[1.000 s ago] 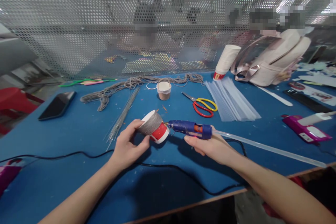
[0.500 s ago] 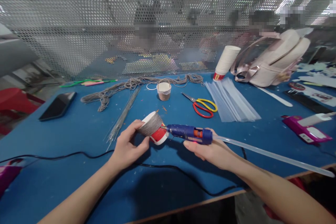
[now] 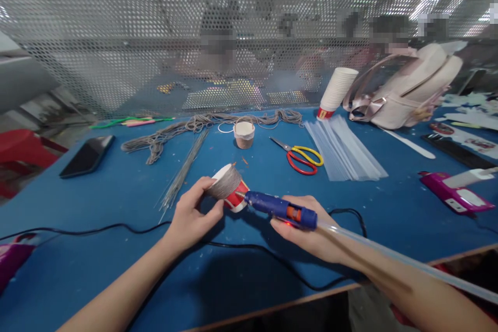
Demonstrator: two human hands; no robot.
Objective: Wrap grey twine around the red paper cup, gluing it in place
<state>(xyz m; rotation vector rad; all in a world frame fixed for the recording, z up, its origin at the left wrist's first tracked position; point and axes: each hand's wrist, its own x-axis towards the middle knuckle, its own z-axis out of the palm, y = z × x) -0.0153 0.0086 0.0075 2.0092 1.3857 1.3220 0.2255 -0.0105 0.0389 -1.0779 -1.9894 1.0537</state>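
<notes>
My left hand [image 3: 197, 213] grips a paper cup [image 3: 227, 187], tipped on its side with its mouth toward the upper left. Grey cord is wound around the cup's mouth half; the red and white printed half is bare. In my right hand [image 3: 307, 225] is a blue hot glue gun [image 3: 278, 206], its small light glowing red. The nozzle lies at the cup's red side, by the edge of the cord; whether it touches I cannot tell. A long clear glue stick [image 3: 389, 251] sticks out of the gun's back, over my right forearm.
Beyond the hands are a small wrapped cup [image 3: 244, 136], scissors [image 3: 298, 157], grey cord [image 3: 202, 122], thin wires [image 3: 184, 174], translucent strips [image 3: 346, 153] and stacked paper cups [image 3: 337, 91]. A phone [image 3: 87, 156] lies left; a backpack [image 3: 408, 91] and purple device [image 3: 457, 192] right. A black cable [image 3: 268, 254] crosses the table.
My right hand has tilted the glue gun, its back end lower and the nozzle slightly left along the cup's red side. The glue stick now slopes down more steeply. My left hand keeps its grip.
</notes>
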